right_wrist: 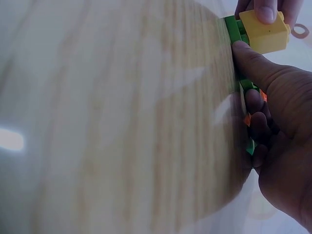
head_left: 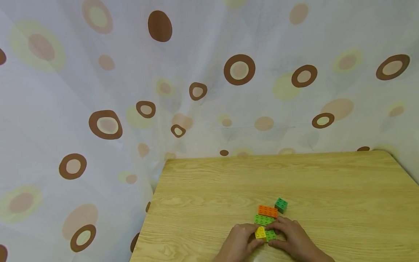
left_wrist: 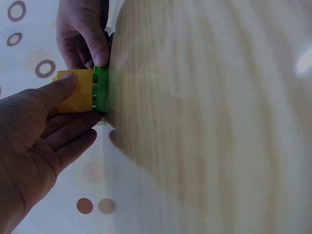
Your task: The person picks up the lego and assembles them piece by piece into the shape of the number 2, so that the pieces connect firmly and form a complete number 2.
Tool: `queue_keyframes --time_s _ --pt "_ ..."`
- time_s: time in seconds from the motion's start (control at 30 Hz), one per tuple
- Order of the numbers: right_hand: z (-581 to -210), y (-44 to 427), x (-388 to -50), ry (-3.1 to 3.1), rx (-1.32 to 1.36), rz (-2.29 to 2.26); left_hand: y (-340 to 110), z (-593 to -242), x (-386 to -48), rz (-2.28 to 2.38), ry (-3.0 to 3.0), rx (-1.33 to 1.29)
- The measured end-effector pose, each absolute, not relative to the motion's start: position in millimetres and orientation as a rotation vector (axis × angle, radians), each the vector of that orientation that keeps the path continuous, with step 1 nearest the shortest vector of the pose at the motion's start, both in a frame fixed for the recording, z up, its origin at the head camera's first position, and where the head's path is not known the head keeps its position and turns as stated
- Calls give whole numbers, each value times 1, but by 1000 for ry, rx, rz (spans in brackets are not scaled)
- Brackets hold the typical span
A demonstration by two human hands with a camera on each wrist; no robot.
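My left hand (head_left: 240,238) pinches a yellow toy building brick (head_left: 260,233) between thumb and fingers. The yellow brick stands on the left part of a light green brick (head_left: 271,235) that lies on the table. In the left wrist view, the yellow brick (left_wrist: 80,92) meets the studs of the green brick (left_wrist: 101,87); whether it is fully pressed down I cannot tell. My right hand (head_left: 292,236) holds that green brick at its right end, with the thumb on the near side and the fingers on the far side, partly hiding it.
Just beyond the hands lie another light green brick (head_left: 263,219) and an orange brick (head_left: 267,211). A small dark green brick (head_left: 281,205) sits farther back to the right. The wooden table (head_left: 196,189) meets a spotted curtain (head_left: 209,109) behind and at left.
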State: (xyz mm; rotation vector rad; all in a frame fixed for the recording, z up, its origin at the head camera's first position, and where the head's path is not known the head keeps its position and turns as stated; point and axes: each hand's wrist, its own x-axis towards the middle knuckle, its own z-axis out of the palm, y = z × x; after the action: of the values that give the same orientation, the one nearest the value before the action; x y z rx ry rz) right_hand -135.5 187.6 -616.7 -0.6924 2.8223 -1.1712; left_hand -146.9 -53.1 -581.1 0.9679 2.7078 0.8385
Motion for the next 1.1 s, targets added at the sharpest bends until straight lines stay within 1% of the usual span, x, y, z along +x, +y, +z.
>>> queue_keyframes --time_s 0.17,0.4,0.57,0.83,0.97,1.1 --pt "-618 188 -136 2815 -672 -1173 -51 -583 -144 853 2739 933" --pt "-619 187 -135 2848 -731 -1194 -53 -585 -142 845 2783 1012" --pt "-617 187 -135 2838 -714 -1165 -53 -585 -144 785 2800 1062" --pt "-612 187 -135 2834 -695 -1184 -50 -585 -146 740 2824 1050" --pt "-613 188 -135 2826 -705 -1188 -51 -588 -146 724 2862 1008" --pt "-614 189 -135 2805 -703 -1162 -54 -598 -149 896 2793 881"
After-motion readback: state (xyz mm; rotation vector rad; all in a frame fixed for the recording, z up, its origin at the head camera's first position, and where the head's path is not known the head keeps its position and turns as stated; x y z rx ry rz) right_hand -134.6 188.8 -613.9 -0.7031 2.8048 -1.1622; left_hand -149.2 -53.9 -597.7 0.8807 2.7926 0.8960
